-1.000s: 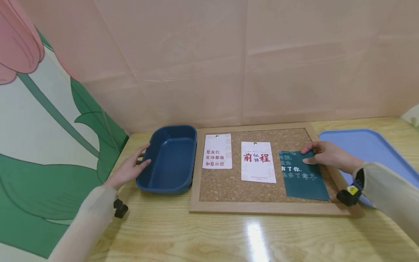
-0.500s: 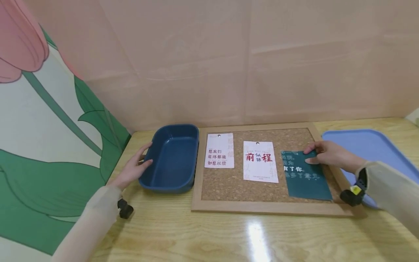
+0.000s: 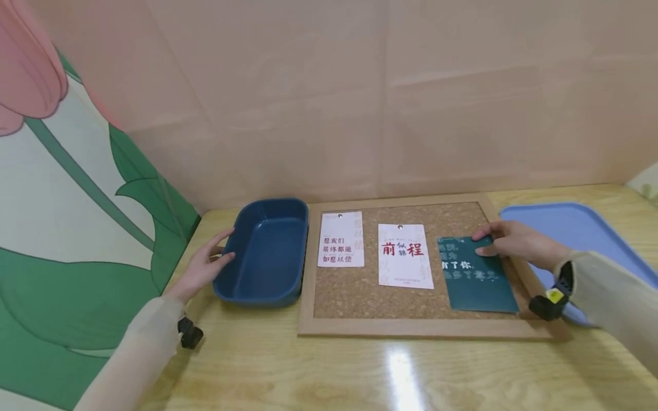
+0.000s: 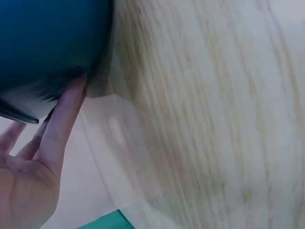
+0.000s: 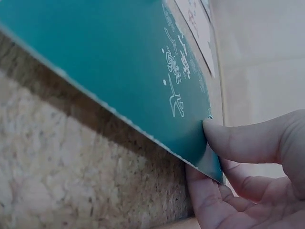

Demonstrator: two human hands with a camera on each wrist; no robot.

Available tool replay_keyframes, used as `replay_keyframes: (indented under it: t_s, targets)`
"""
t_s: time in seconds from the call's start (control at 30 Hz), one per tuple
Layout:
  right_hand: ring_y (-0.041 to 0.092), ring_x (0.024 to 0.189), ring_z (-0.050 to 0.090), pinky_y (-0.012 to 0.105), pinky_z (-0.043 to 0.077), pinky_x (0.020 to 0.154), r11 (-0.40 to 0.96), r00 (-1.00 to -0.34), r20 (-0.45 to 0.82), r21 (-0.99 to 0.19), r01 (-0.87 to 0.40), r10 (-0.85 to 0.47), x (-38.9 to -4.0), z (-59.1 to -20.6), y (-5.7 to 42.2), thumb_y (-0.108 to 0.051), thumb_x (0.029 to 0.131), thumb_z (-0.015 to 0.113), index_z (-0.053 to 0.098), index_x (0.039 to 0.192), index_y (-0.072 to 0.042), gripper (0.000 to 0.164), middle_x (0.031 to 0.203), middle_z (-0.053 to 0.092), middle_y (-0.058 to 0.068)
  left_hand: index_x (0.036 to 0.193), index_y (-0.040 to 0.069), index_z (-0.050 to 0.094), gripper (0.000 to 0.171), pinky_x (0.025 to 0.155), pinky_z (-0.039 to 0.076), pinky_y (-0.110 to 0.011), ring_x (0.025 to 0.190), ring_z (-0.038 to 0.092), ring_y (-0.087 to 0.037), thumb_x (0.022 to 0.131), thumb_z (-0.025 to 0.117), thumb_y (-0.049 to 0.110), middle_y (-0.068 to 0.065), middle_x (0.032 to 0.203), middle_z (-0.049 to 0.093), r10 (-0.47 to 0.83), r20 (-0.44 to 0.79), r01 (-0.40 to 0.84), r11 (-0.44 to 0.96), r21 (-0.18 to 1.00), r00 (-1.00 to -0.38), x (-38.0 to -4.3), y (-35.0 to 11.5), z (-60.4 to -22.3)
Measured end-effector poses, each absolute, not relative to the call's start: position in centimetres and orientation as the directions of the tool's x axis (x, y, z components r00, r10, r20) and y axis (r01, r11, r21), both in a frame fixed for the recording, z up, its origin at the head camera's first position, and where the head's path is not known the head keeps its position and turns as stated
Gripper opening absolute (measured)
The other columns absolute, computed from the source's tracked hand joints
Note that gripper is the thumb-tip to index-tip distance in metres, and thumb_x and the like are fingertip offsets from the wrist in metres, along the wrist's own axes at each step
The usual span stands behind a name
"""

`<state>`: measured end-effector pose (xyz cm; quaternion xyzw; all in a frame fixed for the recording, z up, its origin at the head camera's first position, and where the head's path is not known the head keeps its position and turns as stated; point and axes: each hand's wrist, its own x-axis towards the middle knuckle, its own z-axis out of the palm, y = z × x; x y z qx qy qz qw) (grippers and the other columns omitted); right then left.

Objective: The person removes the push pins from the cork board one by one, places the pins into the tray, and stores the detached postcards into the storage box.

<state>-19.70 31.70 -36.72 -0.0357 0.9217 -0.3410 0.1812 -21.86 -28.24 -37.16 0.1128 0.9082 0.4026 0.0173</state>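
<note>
My right hand [image 3: 506, 242] pinches the upper right corner of a dark green card [image 3: 480, 291] with white lettering, over the right part of a cork board [image 3: 349, 294]. In the right wrist view, the thumb [image 5: 248, 142] lies on the card's face and fingers are behind it; the near edge stands off the cork and casts a shadow. Two white cards with red and dark lettering, the left one [image 3: 341, 240] and the middle one [image 3: 405, 265], hang from pins on the board. My left hand [image 3: 203, 268] touches the outer left side of a dark blue basin [image 3: 267, 257] with extended fingers.
A light blue tray [image 3: 570, 220] lies right of the board, partly behind my right arm. The board's wooden frame [image 3: 411, 327] sits beside the basin on a wood-grain table [image 3: 288, 371]. A pink covered wall [image 3: 329, 114] rises behind, with a tulip-printed panel [image 3: 67, 228] at left.
The head view shifts slightly back and forth. Both hands, the green card and the basin keep their places.
</note>
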Motion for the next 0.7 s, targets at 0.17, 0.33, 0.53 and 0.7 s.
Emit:
replay_keyframes:
  t_s: [0.17,0.33,0.53,0.7]
  targets:
    - [0.044,0.115,0.048,0.049,0.046,0.086,0.758,-0.929,-0.315,-0.649,0.062,-0.194,-19.7,-36.7,31.7,-0.034,0.093,0.061,0.045,0.13,0.005,0.056,0.138,0.034,0.038,0.149,0.013,0.035,0.054,0.088,0.049,-0.048,0.119,0.053,-0.043,0.098,0.054,0.018,-0.021,0.149,0.038,0.205,0.085,0.204,0.677,0.707,-0.975,-21.7,-28.5,-37.2]
    - [0.05,0.121,0.04,0.051,0.045,0.088,0.744,-0.935,-0.297,-0.666,0.055,-0.196,-20.2,-36.4,31.6,-0.034,0.094,0.06,0.043,0.131,0.004,0.055,0.142,0.024,0.042,0.145,0.011,0.042,0.05,0.083,0.052,-0.043,0.109,0.06,-0.04,0.097,0.056,0.015,-0.024,0.139,0.049,0.175,0.158,0.236,0.711,0.662,-0.972,-21.7,-28.3,-37.4]
    - [0.051,0.125,0.035,0.054,0.043,0.091,0.728,-0.941,-0.278,-0.684,0.052,-0.194,-20.5,-35.7,31.4,-0.036,0.093,0.061,0.044,0.131,0.002,0.056,0.144,0.022,0.041,0.142,0.008,0.047,0.047,0.073,0.052,-0.029,0.094,0.066,-0.034,0.095,0.055,0.007,-0.025,0.128,0.058,0.143,0.219,0.253,0.723,0.643,-0.965,-21.7,-27.7,-37.6]
    - [0.052,0.127,0.033,0.057,0.042,0.092,0.717,-0.937,-0.282,-0.695,0.052,-0.205,-20.7,-35.4,31.3,-0.037,0.093,0.061,0.042,0.133,0.002,0.059,0.145,0.02,0.041,0.14,0.007,0.048,0.046,0.071,0.052,-0.029,0.091,0.067,-0.034,0.094,0.054,0.005,-0.026,0.122,0.061,0.133,0.24,0.258,0.736,0.626,-0.962,-21.6,-27.4,-37.8]
